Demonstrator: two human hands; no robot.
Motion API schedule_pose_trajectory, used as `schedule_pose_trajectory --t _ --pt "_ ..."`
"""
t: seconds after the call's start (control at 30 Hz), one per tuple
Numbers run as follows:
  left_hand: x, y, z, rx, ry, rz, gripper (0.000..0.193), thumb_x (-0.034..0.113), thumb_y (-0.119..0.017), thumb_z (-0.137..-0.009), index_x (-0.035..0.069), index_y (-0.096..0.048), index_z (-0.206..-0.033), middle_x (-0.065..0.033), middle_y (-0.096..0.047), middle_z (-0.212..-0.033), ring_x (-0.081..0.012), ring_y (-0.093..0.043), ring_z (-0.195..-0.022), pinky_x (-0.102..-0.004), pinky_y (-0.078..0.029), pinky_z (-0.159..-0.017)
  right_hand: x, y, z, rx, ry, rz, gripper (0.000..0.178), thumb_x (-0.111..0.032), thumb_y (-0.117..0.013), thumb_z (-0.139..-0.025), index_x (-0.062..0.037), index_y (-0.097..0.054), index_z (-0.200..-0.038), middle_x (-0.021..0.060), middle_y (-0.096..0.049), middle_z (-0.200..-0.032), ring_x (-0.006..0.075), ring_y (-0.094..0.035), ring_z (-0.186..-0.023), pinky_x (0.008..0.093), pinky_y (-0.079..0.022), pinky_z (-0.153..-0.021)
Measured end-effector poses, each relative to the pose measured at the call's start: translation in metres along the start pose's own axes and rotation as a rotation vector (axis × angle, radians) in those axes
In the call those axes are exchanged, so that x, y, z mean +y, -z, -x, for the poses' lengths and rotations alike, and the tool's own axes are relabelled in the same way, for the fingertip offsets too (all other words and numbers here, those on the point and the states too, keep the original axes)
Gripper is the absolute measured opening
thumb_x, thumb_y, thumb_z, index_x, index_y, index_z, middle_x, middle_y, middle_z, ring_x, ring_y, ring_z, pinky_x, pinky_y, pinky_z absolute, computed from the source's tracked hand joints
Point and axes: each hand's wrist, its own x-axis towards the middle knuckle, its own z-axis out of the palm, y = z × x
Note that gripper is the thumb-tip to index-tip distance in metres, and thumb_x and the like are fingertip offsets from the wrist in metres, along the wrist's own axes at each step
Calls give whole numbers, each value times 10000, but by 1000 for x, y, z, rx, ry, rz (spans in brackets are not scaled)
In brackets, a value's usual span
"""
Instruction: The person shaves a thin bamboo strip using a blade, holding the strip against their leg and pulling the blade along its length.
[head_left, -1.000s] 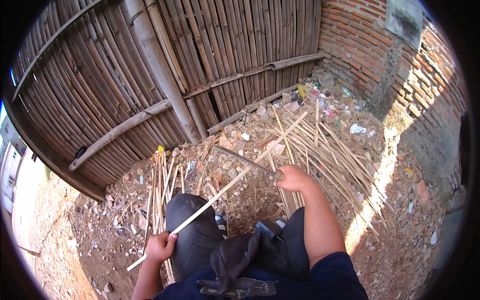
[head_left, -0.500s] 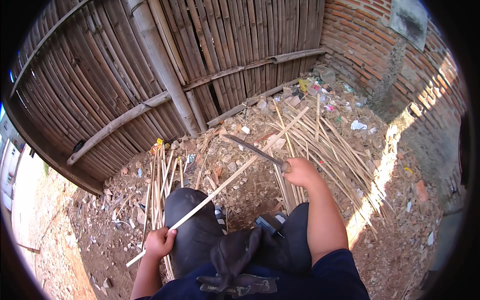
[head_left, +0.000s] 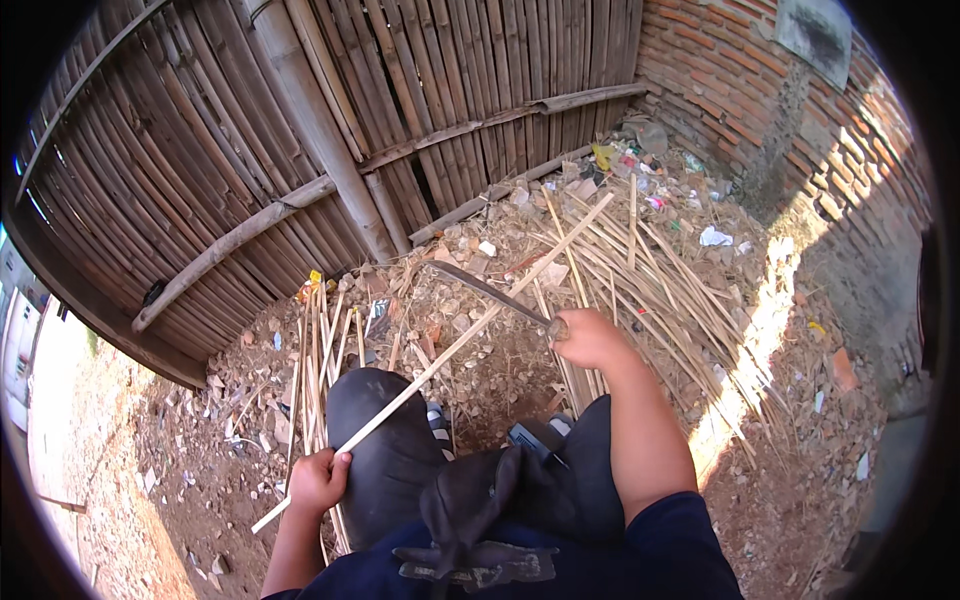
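Observation:
A long pale bamboo strip (head_left: 420, 383) slants from beside my left thigh up and away to the right. Near its lower end my left hand (head_left: 319, 481) is wrapped around it, over my left knee. My right hand (head_left: 588, 339) grips a machete (head_left: 492, 292) by its handle. The dark blade points away to the left and crosses the strip partway up; whether the edge touches it I cannot tell. Past my right hand lies a spread pile of bamboo strips (head_left: 650, 290). Another bundle of strips (head_left: 318, 345) rests on the ground by my left leg.
Ahead stands a bamboo-slat wall (head_left: 230, 150) with a thick bamboo post (head_left: 325, 140). A brick wall (head_left: 720, 110) closes the right side. Rubble and litter (head_left: 640, 165) cover the ground. A small dark box (head_left: 537, 441) sits between my legs.
My right hand has moved slightly left, carrying the machete a little down and left along the strip. My left hand keeps its hold in nearly the same place.

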Motion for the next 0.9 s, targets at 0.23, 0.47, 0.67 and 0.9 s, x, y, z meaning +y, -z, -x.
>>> schedule_pose_trajectory --t 0.23,0.47,0.67,0.9 --pt "-7 -3 1 -19 -4 64 482 346 -639 -967 21 -525 -630 -181 -515 -525 -366 -530 -468 -448 -412 -487 0 11 -5 -211 17 -74 508 -282 -753 -803 -34 -670 -1238 250 -682 -1181 388 -645 -1134 435 -510 -982" --pt "-4 -2 -1 -21 -33 43 490 338 -626 -978 15 -513 -627 -176 -501 -522 -343 -511 -461 -441 -411 -493 -11 9 0 -156 -40 -54 477 -279 -736 -824 -33 -673 -1228 244 -685 -1175 393 -646 -1126 434 -517 -973" --pt "-10 -4 0 -13 -32 78 490 345 -643 -968 30 -505 -619 -181 -501 -510 -385 -524 -457 -456 -407 -476 -13 15 3 -255 135 -60 487 -293 -742 -818 -66 -674 -1244 235 -691 -1169 384 -660 -1099 441 -523 -959" --pt "-4 -2 -1 9 -48 47 522 377 -627 -980 35 -495 -609 -176 -504 -511 -388 -543 -471 -454 -418 -479 0 10 -4 -121 -96 -40 436 -261 -731 -819 -50 -686 -1198 219 -700 -1146 371 -663 -1102 434 -520 -965"
